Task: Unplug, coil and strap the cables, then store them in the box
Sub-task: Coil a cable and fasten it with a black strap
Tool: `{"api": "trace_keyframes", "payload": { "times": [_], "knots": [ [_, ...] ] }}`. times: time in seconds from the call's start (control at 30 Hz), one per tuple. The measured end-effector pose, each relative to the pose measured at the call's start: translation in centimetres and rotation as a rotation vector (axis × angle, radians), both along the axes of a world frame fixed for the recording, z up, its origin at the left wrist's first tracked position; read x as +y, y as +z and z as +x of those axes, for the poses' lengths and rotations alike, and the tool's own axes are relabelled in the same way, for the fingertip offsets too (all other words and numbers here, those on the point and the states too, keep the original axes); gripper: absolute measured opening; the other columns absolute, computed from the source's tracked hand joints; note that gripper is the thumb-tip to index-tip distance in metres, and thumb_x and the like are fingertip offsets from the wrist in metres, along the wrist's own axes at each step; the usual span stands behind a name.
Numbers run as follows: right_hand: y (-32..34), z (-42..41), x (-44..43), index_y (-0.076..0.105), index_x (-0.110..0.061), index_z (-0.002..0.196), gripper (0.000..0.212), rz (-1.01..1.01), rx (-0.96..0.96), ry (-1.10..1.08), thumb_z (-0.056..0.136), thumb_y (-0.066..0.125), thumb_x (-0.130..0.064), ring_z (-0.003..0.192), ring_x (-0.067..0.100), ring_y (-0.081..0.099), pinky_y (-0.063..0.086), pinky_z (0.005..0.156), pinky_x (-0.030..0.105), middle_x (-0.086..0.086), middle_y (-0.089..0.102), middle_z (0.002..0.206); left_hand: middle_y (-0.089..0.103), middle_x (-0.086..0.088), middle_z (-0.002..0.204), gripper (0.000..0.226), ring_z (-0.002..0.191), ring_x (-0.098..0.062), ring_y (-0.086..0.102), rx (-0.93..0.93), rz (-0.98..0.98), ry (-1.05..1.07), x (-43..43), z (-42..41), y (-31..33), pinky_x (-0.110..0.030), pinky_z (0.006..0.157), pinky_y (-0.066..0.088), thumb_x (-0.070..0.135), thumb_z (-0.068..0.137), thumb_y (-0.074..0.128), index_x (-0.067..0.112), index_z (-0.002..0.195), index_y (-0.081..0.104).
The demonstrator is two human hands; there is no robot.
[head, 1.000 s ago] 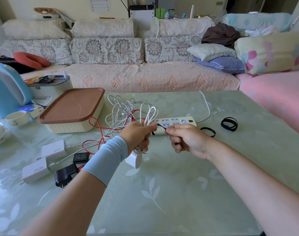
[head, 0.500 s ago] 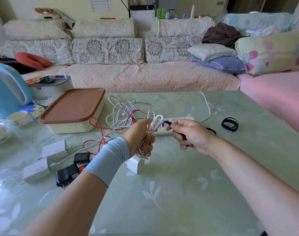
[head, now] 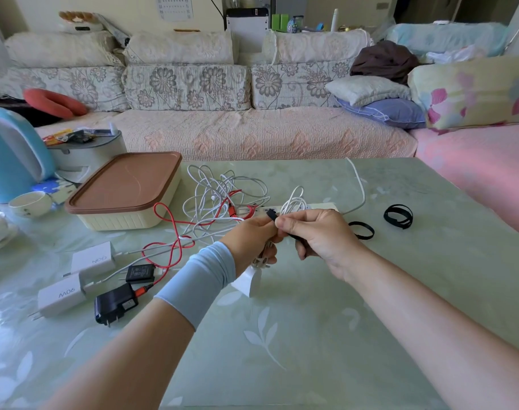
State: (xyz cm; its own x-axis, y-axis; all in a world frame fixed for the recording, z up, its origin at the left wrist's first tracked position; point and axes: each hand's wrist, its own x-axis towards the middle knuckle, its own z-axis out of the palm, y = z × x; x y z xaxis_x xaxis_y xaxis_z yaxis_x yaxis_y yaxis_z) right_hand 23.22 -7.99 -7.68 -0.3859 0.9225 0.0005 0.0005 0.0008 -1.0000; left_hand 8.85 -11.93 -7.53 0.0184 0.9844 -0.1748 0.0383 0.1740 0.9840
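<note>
My left hand (head: 253, 236) grips a coiled white cable (head: 295, 202) whose white charger plug (head: 247, 281) hangs below the fist. Right beside it, my right hand (head: 317, 236) pinches a black strap (head: 271, 215) against the coil. Behind both hands lies the white power strip (head: 326, 207), mostly hidden. A tangle of white and red cables (head: 219, 199) sits on the table left of the strip. The cream storage box (head: 125, 202) with a brown lid stands closed at the left.
Two white chargers (head: 94, 260) (head: 60, 295) and two black adapters (head: 114, 304) (head: 140, 273) lie at the front left. Two spare black straps (head: 361, 230) (head: 398, 216) lie at the right. A blue kettle (head: 12, 155) and a cup (head: 30, 204) stand far left. A sofa runs behind the table.
My two hands have come together over the coil. The right hand brought the black strap from beside the power strip onto the cable bundle.
</note>
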Motion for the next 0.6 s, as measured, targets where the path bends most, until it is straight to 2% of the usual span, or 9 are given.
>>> {"api": "trace_keyframes", "payload": {
  "times": [0.1,0.2,0.3,0.4,0.5,0.6],
  "knots": [
    [0.3,0.2,0.1,0.076,-0.007,0.085,0.020,-0.046,-0.025,-0.057,0.080,0.080,-0.026,0.040,0.017,0.043,0.040,0.047,0.024,0.006,0.073,0.071,0.044,0.000,0.065,0.022,0.049,-0.016,0.034,-0.060,-0.002,-0.025,0.0,-0.1,0.3,-0.026,0.051,0.035,0.020,0.101,0.043,0.014,0.085,0.055],
    [0.5,0.5,0.1,0.072,-0.009,0.077,0.021,-0.058,-0.074,-0.080,0.079,0.081,-0.028,0.040,0.017,0.044,0.042,0.043,0.023,0.003,0.071,0.066,0.041,0.000,0.064,0.018,0.048,-0.015,0.026,-0.166,-0.081,-0.003,0.1,0.1,0.5,-0.022,0.047,0.025,0.027,0.097,0.042,0.015,0.086,0.048],
    [0.5,0.7,0.2,0.070,-0.008,0.075,0.024,-0.054,-0.117,-0.063,0.078,0.082,-0.029,0.041,0.016,0.046,0.044,0.044,0.024,0.002,0.070,0.065,0.041,0.002,0.058,0.035,0.044,-0.014,0.025,-0.148,-0.098,0.092,0.5,0.6,0.4,-0.018,0.046,0.022,0.046,0.095,0.040,0.016,0.078,0.048],
    [0.5,0.9,0.2,0.075,-0.007,0.079,0.026,-0.059,-0.160,0.013,0.080,0.080,-0.032,0.044,0.015,0.048,0.047,0.047,0.025,0.000,0.068,0.065,0.034,0.003,0.045,0.045,0.037,-0.012,0.021,-0.083,-0.091,0.133,0.4,0.7,0.6,-0.015,0.043,0.020,0.042,0.100,0.036,0.015,0.064,0.041],
    [0.2,1.2,0.4,0.077,-0.005,0.087,0.020,-0.078,-0.135,0.135,0.085,0.075,-0.024,0.050,0.013,0.050,0.052,0.054,0.028,0.002,0.066,0.071,0.033,0.001,0.040,0.049,0.032,-0.013,0.020,-0.029,-0.071,0.138,0.1,0.6,0.8,-0.014,0.041,0.020,0.041,0.101,0.035,0.010,0.063,0.043],
    [-0.1,1.7,1.0,0.074,-0.008,0.087,0.004,-0.053,-0.163,0.176,0.088,0.070,-0.010,0.058,0.012,0.054,0.056,0.063,0.029,0.002,0.068,0.072,0.044,-0.003,0.047,0.044,0.033,-0.012,0.023,-0.031,-0.031,0.190,0.1,0.3,0.9,-0.015,0.042,0.021,0.039,0.103,0.033,0.007,0.081,0.053]
  ]
}}
